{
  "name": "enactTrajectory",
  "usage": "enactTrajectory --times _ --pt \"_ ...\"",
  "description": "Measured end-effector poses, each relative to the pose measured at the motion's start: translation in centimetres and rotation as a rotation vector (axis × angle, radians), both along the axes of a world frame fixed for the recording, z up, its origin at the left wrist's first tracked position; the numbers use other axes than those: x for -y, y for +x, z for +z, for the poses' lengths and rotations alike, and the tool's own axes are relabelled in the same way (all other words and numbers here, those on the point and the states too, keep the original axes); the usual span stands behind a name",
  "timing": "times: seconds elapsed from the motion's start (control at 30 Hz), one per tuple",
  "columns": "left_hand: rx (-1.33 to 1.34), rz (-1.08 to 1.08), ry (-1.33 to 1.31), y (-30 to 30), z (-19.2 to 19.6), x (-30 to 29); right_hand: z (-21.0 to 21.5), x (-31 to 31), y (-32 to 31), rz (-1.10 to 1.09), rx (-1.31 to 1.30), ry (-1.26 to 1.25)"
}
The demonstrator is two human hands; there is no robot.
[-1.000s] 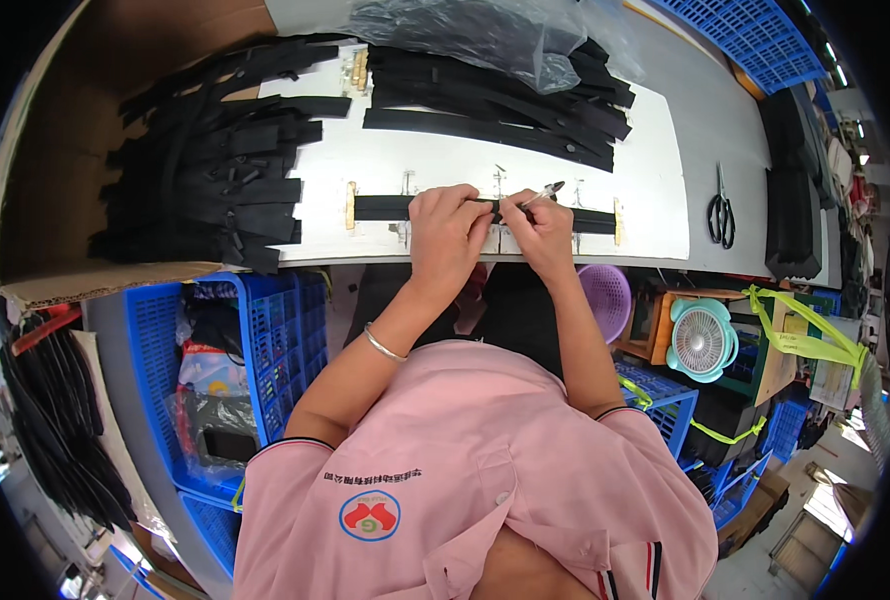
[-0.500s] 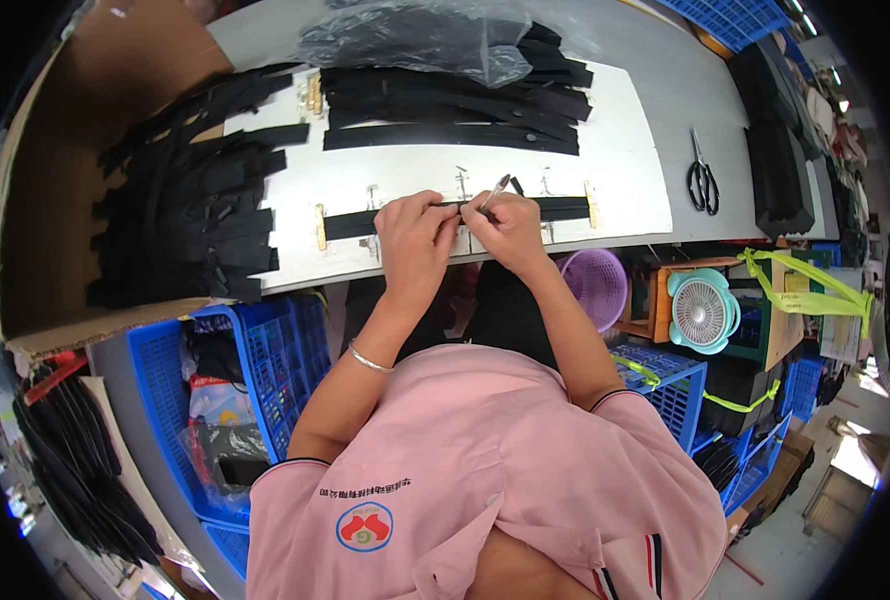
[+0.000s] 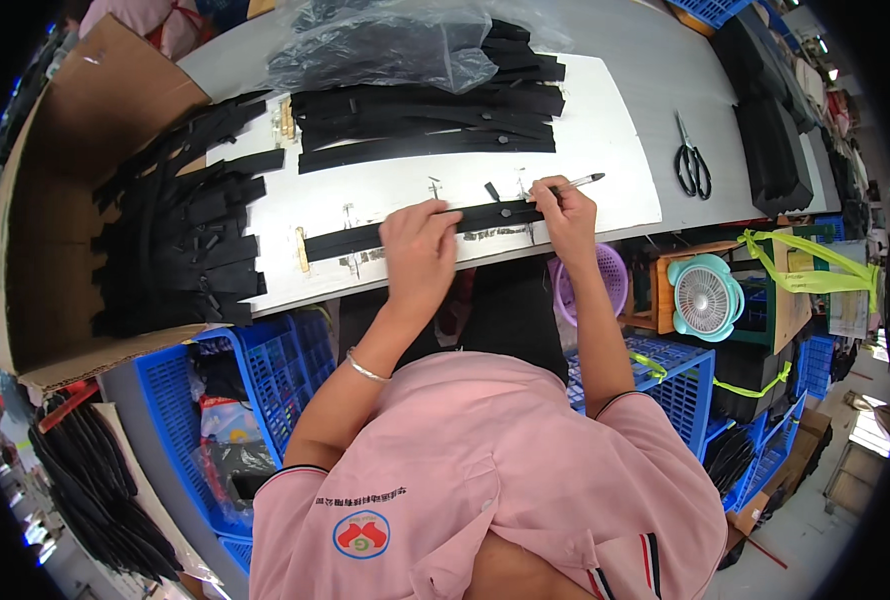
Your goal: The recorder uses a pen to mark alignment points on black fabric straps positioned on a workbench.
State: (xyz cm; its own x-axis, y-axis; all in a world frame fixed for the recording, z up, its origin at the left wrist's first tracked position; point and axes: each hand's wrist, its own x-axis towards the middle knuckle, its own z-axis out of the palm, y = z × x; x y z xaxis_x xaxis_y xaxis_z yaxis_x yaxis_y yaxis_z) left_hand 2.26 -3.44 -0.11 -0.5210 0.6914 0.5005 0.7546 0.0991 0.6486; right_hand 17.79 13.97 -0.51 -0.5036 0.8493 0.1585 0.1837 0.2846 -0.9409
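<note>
A long black zipper (image 3: 350, 241) lies across the near part of a white board (image 3: 615, 150) bearing dark pen marks. My left hand (image 3: 420, 240) presses on the middle of the zipper, its fingers bent over the strip. A round slider (image 3: 506, 212) shows on the zipper between my hands, with a small black tab (image 3: 492, 191) just beyond it. At the zipper's right part, my right hand (image 3: 567, 215) is closed around a pen (image 3: 587, 180) that points off to the right. My right fingertips touch the strip; whether they pinch it I cannot tell.
More black zippers (image 3: 425, 128) lie at the board's far side, partly under clear plastic (image 3: 385, 50). Others spill from a cardboard box (image 3: 40, 200) at left. Black-handled scissors (image 3: 693, 165) rest on the grey table at right. Blue crates and a purple basket (image 3: 605, 285) stand below.
My right hand has moved right along the zipper, away from my left hand, and the pen has tipped over to the right. The slider between my hands is now uncovered.
</note>
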Motion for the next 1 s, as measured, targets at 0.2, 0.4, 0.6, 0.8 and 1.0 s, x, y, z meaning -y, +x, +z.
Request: enactTrajectory --times 0.2,0.4,0.6,0.8,1.0 --pt "0.024 -0.168 0.069 2.9 0.3 -4.9 0.2 0.2 -0.4 -0.008 0.015 0.071" --pt "0.013 -0.160 0.009 3.5 -0.4 -5.8 0.3 0.3 -0.4 0.005 0.070 0.147" --pt "0.011 -0.142 0.014 3.8 -0.3 -5.7 -0.4 0.1 0.0 -0.001 0.050 0.205" --pt "-0.009 -0.135 0.056 3.8 -0.3 -5.8 -0.3 -0.2 0.9 0.128 0.025 0.140" --pt "-0.007 -0.127 0.051 3.5 -0.5 -5.7 -0.2 -0.2 0.4 0.158 0.087 0.253"
